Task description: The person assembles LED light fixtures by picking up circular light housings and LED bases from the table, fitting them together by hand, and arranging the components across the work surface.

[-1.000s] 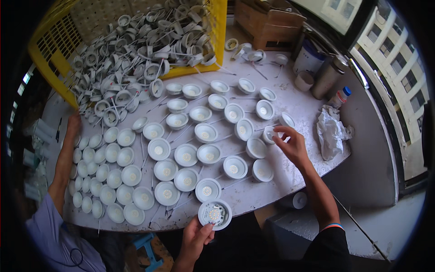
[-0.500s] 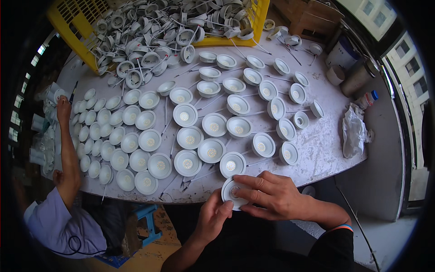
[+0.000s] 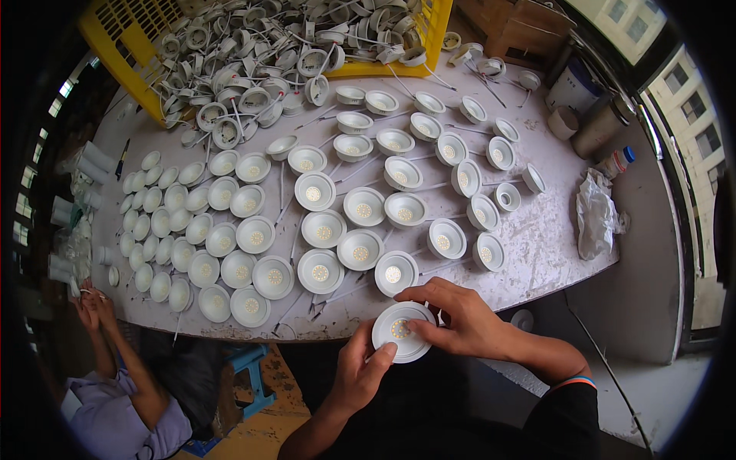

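Head view: both hands meet below the near edge of the table (image 3: 552, 253).
Held thing: a round white lamp (image 3: 402, 331) with a yellow centre, just off the table edge, facing up.
Left hand (image 3: 366, 374): fingers closed on the lamp's lower rim, thumb on top.
Right hand (image 3: 460, 318): fingers curled over the lamp's upper right side, fingertips pressing its face.
On the table: rows of white lamps (image 3: 320, 270) with thin wires, smaller ones (image 3: 165, 222) on the left.
Behind: a yellow crate (image 3: 115, 57) heaped with white lamp parts.
Right end: a crumpled clear bag (image 3: 594, 218), a metal flask (image 3: 600, 126), a small bottle with a blue cap (image 3: 618, 162), a white tub (image 3: 575, 86).
Lower left: another person's hands (image 3: 92, 303), purple sleeve (image 3: 115, 418).
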A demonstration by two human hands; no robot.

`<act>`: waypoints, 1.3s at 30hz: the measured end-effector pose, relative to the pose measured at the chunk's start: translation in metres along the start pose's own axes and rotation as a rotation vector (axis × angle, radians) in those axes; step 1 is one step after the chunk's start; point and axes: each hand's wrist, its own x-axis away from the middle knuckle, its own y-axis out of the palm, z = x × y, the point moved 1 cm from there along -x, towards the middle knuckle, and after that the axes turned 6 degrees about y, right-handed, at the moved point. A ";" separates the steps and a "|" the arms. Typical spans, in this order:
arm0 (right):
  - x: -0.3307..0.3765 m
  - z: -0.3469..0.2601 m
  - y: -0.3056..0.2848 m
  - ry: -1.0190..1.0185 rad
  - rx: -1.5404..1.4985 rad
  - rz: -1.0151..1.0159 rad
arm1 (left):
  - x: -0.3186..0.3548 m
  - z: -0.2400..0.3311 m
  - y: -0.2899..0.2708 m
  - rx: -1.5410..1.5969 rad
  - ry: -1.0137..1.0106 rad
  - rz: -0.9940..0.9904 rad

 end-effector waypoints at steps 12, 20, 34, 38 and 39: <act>-0.004 0.005 0.013 -0.002 -0.140 -0.053 | -0.002 0.005 0.006 -0.310 0.060 0.100; -0.007 0.010 0.017 0.057 -0.313 -0.106 | -0.003 0.008 0.002 -0.326 0.136 0.065; -0.003 0.009 0.019 0.037 -0.217 -0.145 | 0.000 0.009 -0.002 -0.429 0.171 0.090; -0.008 0.018 0.024 -0.032 -0.220 -0.085 | -0.002 0.000 -0.003 -0.343 0.173 0.093; -0.008 0.020 0.024 -0.019 -0.254 -0.083 | -0.003 -0.001 -0.002 -0.365 0.174 0.062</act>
